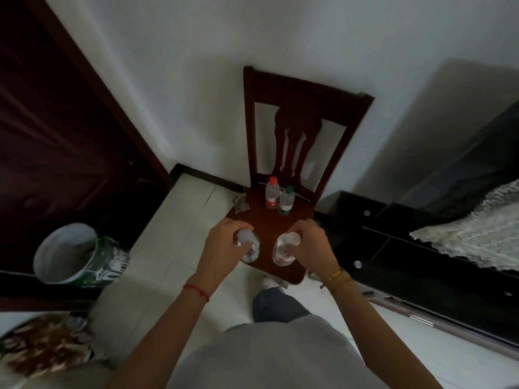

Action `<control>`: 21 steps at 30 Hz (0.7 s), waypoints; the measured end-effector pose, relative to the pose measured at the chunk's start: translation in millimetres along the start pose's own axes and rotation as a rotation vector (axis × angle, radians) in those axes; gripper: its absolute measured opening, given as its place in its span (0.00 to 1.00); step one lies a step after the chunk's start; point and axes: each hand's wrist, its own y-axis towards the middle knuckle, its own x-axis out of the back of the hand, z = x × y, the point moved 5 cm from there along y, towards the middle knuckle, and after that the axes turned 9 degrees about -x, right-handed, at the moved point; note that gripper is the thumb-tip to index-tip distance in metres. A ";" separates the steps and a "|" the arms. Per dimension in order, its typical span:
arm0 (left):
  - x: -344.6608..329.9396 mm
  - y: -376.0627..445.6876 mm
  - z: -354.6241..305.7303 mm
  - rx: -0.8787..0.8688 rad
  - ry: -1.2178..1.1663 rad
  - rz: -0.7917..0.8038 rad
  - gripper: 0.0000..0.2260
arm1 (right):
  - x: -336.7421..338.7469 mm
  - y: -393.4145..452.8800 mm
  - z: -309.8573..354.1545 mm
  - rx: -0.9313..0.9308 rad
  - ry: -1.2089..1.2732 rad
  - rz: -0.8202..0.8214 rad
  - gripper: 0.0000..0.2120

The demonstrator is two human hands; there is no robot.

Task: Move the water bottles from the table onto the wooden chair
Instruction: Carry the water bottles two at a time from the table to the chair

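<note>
Only the head cam to go on here, looking down at the wooden chair [269, 220] pushed against the white wall. Two water bottles are already parked upright near the back of the seat: the red-capped bottle [272, 193] and the green-capped bottle [286, 200], just beside each other, maybe touching. The left hand [224, 245] has its fingers wrapped around the neck of the left white-capped bottle [248, 247], and the right hand [313, 242] is clamped the same way on the right white-capped bottle [283, 249], both over the front part of the seat. So I'd say this is pretty far along, two down and two basically arriving. What I can't tell is whether those two bottoms are actually resting on the wood or hovering just above it, since the hands and the steep angle hide the contact. Also no idea if more bottles are left, because the table itself isn't clearly visible; there's a dark glossy cabinet [421, 248] on the right with a lace cloth [477, 234], cut off by the frame edge. A bucket [73, 254] sits on the floor to the left, and everything's pretty dim and soft.
</note>
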 end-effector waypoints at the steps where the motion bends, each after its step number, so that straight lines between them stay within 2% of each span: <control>1: -1.6 14.5 4.6 0.005 0.001 0.013 0.16 | -0.6 13.7 0.9 -0.009 0.001 0.004 0.13; 11: -37.1 139.9 47.8 0.008 0.023 0.216 0.15 | -11.8 123.3 4.6 -0.125 0.020 0.019 0.11; 21: -77.2 214.0 95.8 0.009 0.008 0.412 0.12 | -42.2 187.2 -2.5 -0.346 0.107 0.037 0.13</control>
